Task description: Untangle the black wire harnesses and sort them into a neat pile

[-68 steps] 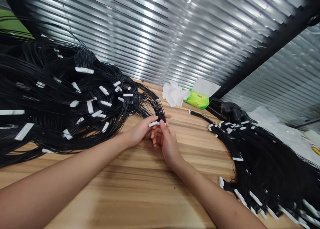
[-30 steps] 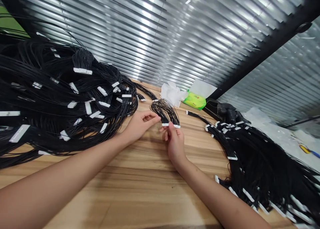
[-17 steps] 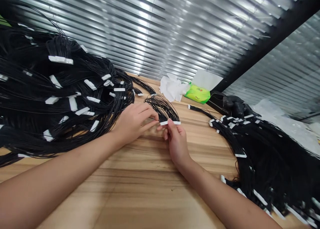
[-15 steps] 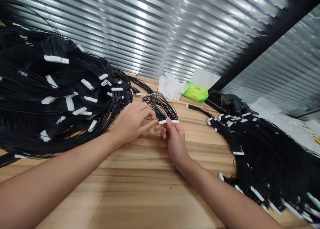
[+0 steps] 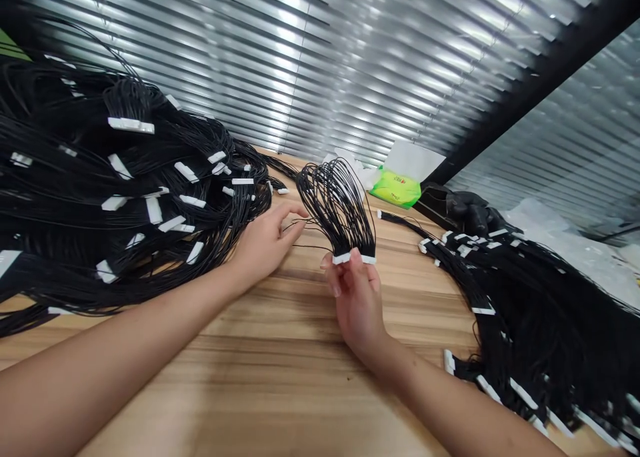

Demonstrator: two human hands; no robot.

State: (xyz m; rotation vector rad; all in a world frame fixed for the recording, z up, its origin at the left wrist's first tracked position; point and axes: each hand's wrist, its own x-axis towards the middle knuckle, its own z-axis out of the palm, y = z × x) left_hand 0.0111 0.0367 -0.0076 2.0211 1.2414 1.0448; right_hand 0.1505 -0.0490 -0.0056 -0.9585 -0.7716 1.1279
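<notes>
My right hand (image 5: pixel 359 304) pinches a long white connector (image 5: pixel 369 260) between thumb and fingers. Black wires (image 5: pixel 336 207) rise from this connector in a looped fan and bend over to the left. My left hand (image 5: pixel 267 238) is to the left of the connector, thumb and index finger apart. A few thin loose wires (image 5: pixel 313 246) run between its fingertips and the connector; whether they touch the fingertips I cannot tell.
A large heap of black wire harnesses (image 5: pixel 165 260) with white connectors covers the left side. Another pile (image 5: pixel 545 310) lies on the right. At the back are a green tissue pack (image 5: pixel 395 188) and a black object (image 5: pixel 470 210), before a corrugated metal wall (image 5: pixel 240 57).
My right hand has drawn the connector slightly right and nearer, and the wire fan stands up more. My left thumb and index finger have parted and come away from the connector.
</notes>
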